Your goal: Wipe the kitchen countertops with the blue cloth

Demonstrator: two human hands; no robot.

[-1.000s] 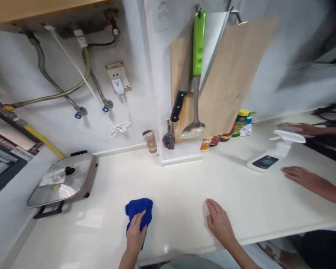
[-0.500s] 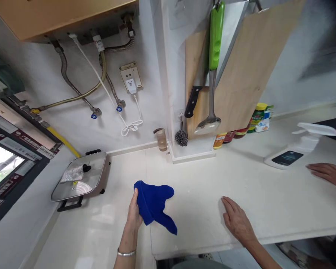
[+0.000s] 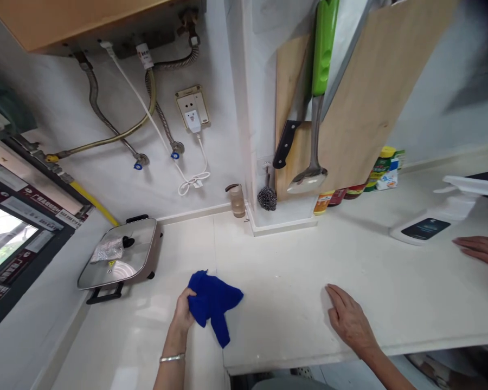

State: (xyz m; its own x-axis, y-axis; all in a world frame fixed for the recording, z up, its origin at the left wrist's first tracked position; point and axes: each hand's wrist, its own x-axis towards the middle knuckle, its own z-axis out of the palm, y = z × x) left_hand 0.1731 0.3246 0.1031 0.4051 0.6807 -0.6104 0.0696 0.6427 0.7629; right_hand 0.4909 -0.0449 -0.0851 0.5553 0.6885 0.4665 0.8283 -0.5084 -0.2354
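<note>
My left hand (image 3: pixel 183 310) grips a blue cloth (image 3: pixel 213 303) that lies bunched on the white countertop (image 3: pixel 293 271), with one corner trailing toward the front edge. My right hand (image 3: pixel 350 319) rests flat on the countertop to the right, fingers apart, holding nothing. A silver bracelet sits on my left wrist.
An electric skillet with a glass lid (image 3: pixel 120 259) stands at the left. A white spray bottle (image 3: pixel 443 214) lies at the right beside another person's hand (image 3: pixel 480 250). A knife, ladle and cutting board (image 3: pixel 361 103) hang on the wall above jars (image 3: pixel 350 189) and a steel scourer (image 3: pixel 267 198).
My left hand has drawn the blue cloth in from a spread shape into a tighter bunch and shifted slightly left. My right hand has stayed flat on the counter.
</note>
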